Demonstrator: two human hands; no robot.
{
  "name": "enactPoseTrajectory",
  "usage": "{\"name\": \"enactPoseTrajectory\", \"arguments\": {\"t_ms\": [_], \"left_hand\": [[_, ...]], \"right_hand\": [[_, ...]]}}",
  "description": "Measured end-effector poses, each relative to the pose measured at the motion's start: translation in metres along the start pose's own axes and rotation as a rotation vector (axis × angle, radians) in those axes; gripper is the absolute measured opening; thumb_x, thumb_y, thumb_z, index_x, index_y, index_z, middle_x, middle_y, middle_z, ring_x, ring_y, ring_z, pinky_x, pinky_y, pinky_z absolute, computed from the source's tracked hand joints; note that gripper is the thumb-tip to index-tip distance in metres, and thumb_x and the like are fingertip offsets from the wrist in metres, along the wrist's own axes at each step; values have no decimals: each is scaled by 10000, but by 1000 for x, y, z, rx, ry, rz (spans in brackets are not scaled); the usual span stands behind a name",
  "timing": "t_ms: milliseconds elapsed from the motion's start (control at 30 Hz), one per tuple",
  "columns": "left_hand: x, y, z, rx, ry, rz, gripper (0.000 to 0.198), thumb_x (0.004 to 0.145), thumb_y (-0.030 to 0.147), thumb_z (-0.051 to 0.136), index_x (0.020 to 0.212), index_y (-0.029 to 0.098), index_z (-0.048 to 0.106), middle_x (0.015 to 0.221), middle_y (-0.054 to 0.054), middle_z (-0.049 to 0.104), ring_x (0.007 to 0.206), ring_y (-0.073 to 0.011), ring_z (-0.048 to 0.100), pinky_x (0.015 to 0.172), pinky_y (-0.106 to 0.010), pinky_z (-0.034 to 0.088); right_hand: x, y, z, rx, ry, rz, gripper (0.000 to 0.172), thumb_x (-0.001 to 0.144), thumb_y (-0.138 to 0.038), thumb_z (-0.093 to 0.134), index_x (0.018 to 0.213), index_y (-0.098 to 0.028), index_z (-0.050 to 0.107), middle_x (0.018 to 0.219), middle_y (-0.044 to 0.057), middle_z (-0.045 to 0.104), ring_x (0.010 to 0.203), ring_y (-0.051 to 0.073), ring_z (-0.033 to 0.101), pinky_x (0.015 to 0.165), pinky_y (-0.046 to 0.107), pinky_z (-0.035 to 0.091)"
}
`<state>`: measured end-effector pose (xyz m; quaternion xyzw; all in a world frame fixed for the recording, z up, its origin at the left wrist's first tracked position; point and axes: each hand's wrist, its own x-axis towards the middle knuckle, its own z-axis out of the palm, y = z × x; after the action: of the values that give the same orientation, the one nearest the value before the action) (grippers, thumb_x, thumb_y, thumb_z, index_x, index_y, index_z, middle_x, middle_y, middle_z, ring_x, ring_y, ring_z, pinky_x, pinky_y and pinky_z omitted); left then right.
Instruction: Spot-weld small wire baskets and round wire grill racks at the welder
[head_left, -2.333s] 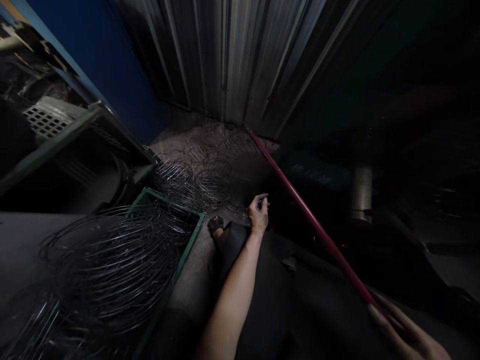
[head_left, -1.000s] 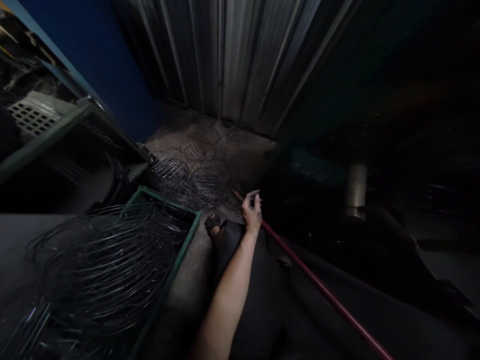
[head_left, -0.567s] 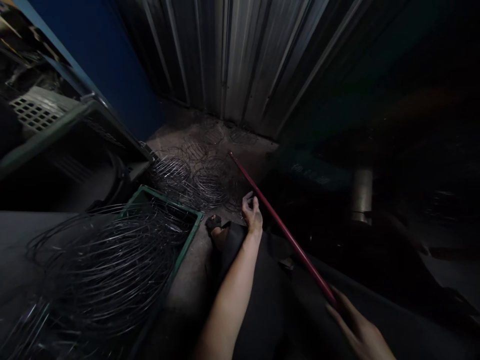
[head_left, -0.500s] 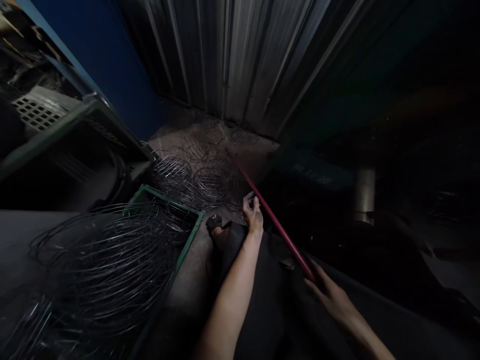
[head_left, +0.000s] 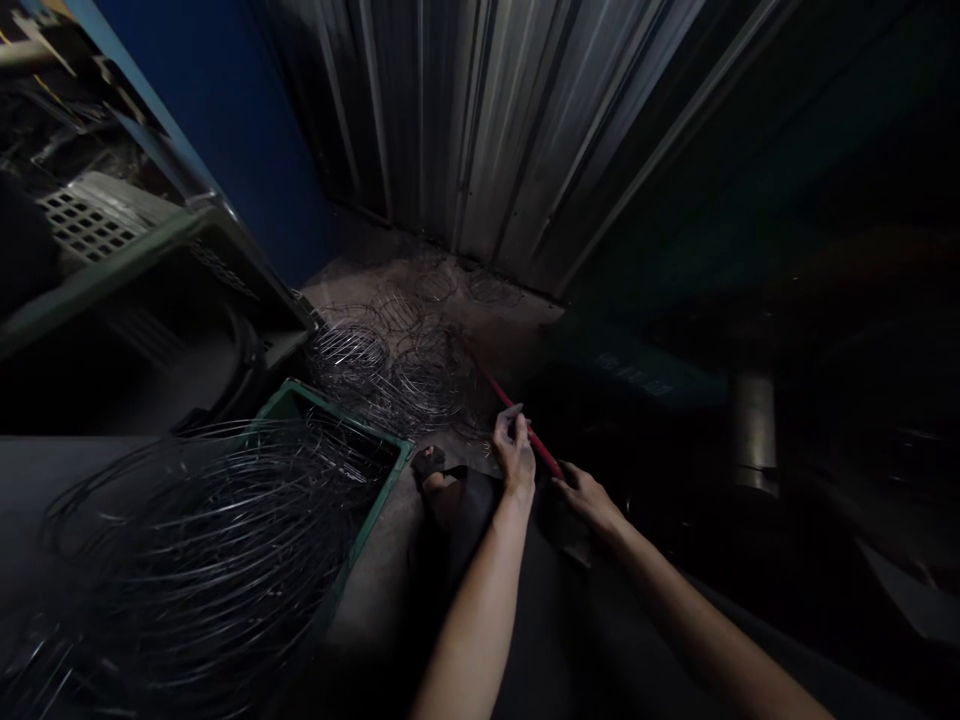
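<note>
A thin red rod (head_left: 545, 454) slants down and away from me toward the floor, its far end dim beside the wire coils. My right hand (head_left: 589, 497) is closed around its near part. Farther along, my left hand (head_left: 514, 447) is curled at the rod with thumb and fingers bent; the rod passes behind these fingers, so the exact contact is partly hidden. Loose wire coils (head_left: 427, 385) lie on the floor past my hands, close to the rod's far end.
At left, a green crate (head_left: 382, 495) overflows with a big tangle of wire (head_left: 217, 550). Behind it stands another crate (head_left: 142, 245) below a blue panel (head_left: 255, 150). A corrugated metal wall (head_left: 487, 130) closes the far side. Dark machinery with a metal cylinder (head_left: 754, 430) is at right.
My right hand has moved forward and left, much closer to my left hand. A shorter stretch of the red rod now shows. The camera view has shifted slightly.
</note>
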<state>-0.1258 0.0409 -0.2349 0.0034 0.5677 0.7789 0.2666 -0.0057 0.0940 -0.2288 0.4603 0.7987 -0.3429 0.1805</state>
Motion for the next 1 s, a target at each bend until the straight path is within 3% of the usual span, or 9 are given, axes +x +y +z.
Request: {"name": "enactPoseTrajectory", "arguments": {"t_ms": [167,300,533,767,867,1000], "left_hand": [[0,2,-1,0,3,-20,294,837,389,528,1006,158,595,818,-48,600,694,-117,552,635,-232,438],[4,3,-3,-4,19,-12,290,841,408,528,986,169,606,833,-56,609,719,-130,562,644,-240,447],[9,11,-5,-54,12,-46,281,851,376,514,1009,161,602,811,-46,581,674,-112,524,641,-235,433],[6,8,-3,-118,-4,-73,279,837,386,536,999,169,601,873,-65,594,770,-140,555,686,-250,445],[4,8,-1,-117,2,-71,295,821,397,557,992,161,602,896,-79,607,803,-154,568,717,-266,455],[3,13,1,-104,26,-21,307,812,407,569,962,143,618,944,-98,628,888,-181,582,804,-302,454]], "right_hand": [[62,-30,-2,-101,17,33,456,904,-262,451,1341,-132,442,1200,118,593,1096,234,566,880,269,454],[94,-34,-1,-149,50,12,483,901,-283,465,1370,-188,405,1197,131,589,1089,277,563,856,334,462],[99,-7,17,-204,58,-35,481,918,-376,408,1378,-234,385,1152,112,614,1013,285,602,779,345,485],[91,24,31,-65,79,-121,482,886,-281,434,1361,-211,402,1164,81,613,1069,245,581,841,307,480],[97,11,21,-56,69,-163,489,866,-255,462,1350,-195,426,1165,87,615,1077,252,574,870,312,468],[114,-38,4,5,24,-171,486,839,-182,482,1325,-167,469,1179,107,606,1087,261,566,910,322,444]]}}
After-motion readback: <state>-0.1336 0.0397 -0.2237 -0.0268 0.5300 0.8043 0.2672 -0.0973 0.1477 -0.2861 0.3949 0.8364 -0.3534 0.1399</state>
